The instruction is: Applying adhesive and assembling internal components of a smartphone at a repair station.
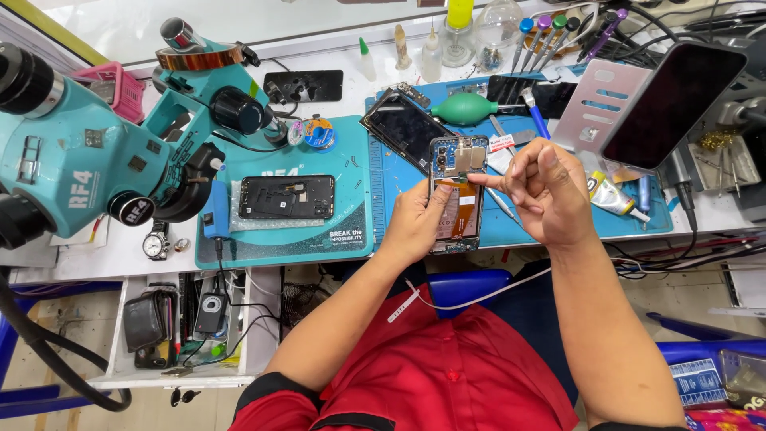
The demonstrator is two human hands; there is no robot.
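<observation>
Left hand grips opened phone; right hand seemingly pinching.

Opened phone between both hands

bright even overhead light, soft shadows, sharp focus, strong wide-angle bending at edges, slight glare top.
</observation>
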